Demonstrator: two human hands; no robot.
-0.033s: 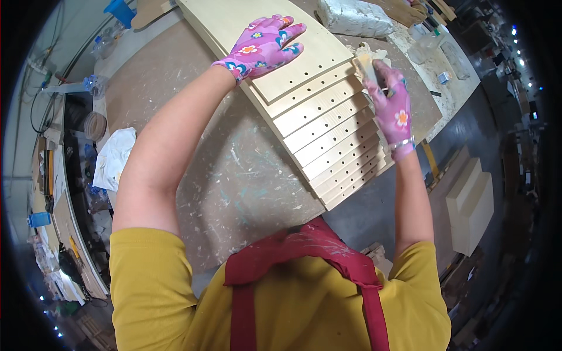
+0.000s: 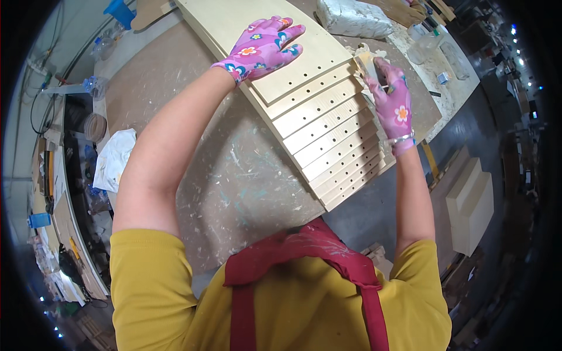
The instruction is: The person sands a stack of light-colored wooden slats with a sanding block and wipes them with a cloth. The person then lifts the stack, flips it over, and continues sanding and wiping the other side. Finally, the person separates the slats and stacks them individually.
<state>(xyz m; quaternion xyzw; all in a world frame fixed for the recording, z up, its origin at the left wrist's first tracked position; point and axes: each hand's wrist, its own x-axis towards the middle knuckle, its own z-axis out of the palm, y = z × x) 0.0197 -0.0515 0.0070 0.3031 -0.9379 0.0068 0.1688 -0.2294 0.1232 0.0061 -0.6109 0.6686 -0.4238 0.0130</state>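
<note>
Nearest the body, below both hands, is a red apron (image 2: 293, 254) worn over a mustard shirt. Directly ahead, between and below the hands, a stack of boards (image 2: 336, 128) lies obliquely on a stained brown worktable (image 2: 231, 167), its near corner at the table edge. The boards are pale, smooth wood with straight edges. They are stepped: each lower board projects farther toward the person, exposing a narrow strip. Every strip carries a row of small, round, dark holes; the uppermost board shows its row along the near edge and a broad plain face beyond. Light wood grain is visible on some strips.

The left hand (image 2: 263, 50), in a pink floral glove, rests palm down on the uppermost board, fingers extended and slightly spread. The right hand (image 2: 396, 99), gloved to match, pinches a pale block (image 2: 365, 65) between thumb and fingers at the stack's right side; I cannot confirm contact with the board edges.

Left of the left forearm lies a white cloth (image 2: 115, 159). Beyond the right hand sits a whitish wrapped bundle (image 2: 354, 19).
</note>
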